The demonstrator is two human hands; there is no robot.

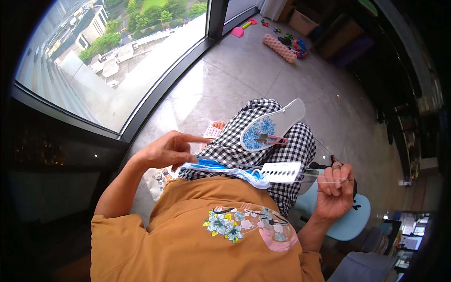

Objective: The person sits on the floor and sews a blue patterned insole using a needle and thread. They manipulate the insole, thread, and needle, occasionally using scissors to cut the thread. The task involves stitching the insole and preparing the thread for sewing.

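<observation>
A skein of blue and white embroidery thread (225, 168) lies across my lap, threaded at its right end to a white card (282, 172) with a row of holes. My left hand (172, 149) is over the skein's left end, index finger pointing right; whether it grips any strand is unclear. Raised at the right, my right hand (336, 187) pinches a pale thread (306, 182) that runs left past the card. On my knees rests a white insole-shaped piece (289, 112), its heel part stitched in blue. Pink-handled thread snips (271, 139) lie on it.
A light blue chair seat (348, 218) stands at the right, beside my right forearm. A printed cloth bag (156, 181) is by my left side. Farther off on the tiled floor lie a pink foam roller (279, 48), a toy shovel (243, 29) and small toys. A window frame borders the left.
</observation>
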